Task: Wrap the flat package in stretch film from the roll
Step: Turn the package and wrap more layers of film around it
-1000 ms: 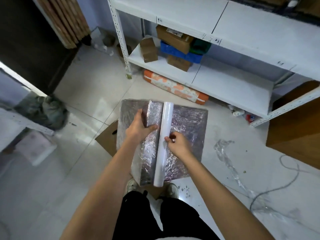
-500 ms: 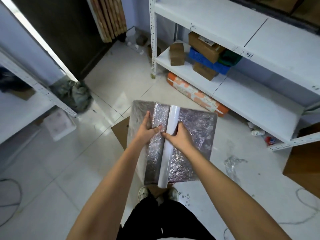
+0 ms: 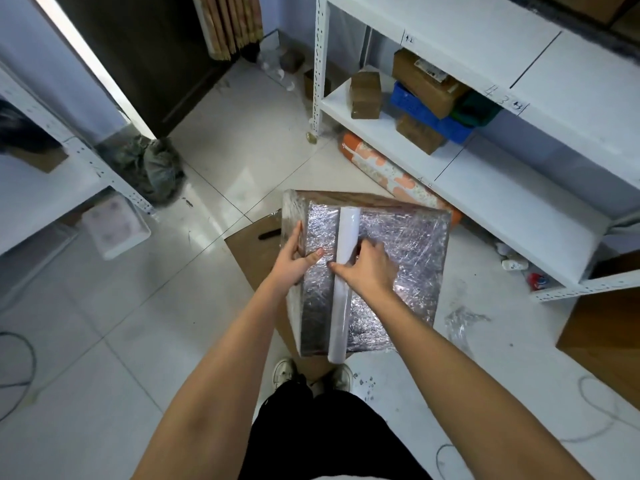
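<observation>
Flat package (image 3: 398, 251): film-covered, left hand (image 3: 294, 261) gripped its edge to steady it; right hand (image 3: 367, 268) curled over stretch-film roll (image 3: 343, 282), likely pressing film down.

White metal shelving (image 3: 540, 188) holding brown parcels (image 3: 366, 95) (one blue crate (image 3: 426, 116) among them), patterned orange roll (image 3: 377, 168) underneath

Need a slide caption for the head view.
Left hand steadies film-wrapped package; right hand holds roll across its top.
</observation>
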Action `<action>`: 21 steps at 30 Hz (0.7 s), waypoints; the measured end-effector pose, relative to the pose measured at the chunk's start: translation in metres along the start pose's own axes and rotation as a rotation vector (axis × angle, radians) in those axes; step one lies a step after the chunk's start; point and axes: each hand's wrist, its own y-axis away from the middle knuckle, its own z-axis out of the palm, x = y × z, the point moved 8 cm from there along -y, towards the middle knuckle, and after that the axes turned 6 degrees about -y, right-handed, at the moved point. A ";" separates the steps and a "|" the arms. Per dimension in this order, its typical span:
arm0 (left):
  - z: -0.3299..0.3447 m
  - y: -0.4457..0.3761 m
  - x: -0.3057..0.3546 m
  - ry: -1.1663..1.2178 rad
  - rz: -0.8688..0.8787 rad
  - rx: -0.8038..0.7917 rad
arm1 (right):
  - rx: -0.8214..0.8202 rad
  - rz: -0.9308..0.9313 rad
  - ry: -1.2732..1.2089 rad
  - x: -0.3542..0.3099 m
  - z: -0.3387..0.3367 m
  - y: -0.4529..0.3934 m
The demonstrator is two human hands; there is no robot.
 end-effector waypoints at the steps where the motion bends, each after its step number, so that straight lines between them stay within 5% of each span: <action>1: -0.002 0.000 -0.001 0.005 0.004 -0.002 | 0.009 0.030 0.026 0.004 0.001 -0.001; 13: -0.059 -0.006 0.012 -0.171 -0.161 0.058 | -0.310 0.087 -0.075 -0.027 0.053 -0.022; 21: -0.072 -0.020 0.009 -0.219 -0.086 0.033 | -0.422 0.080 -0.178 -0.044 0.071 -0.027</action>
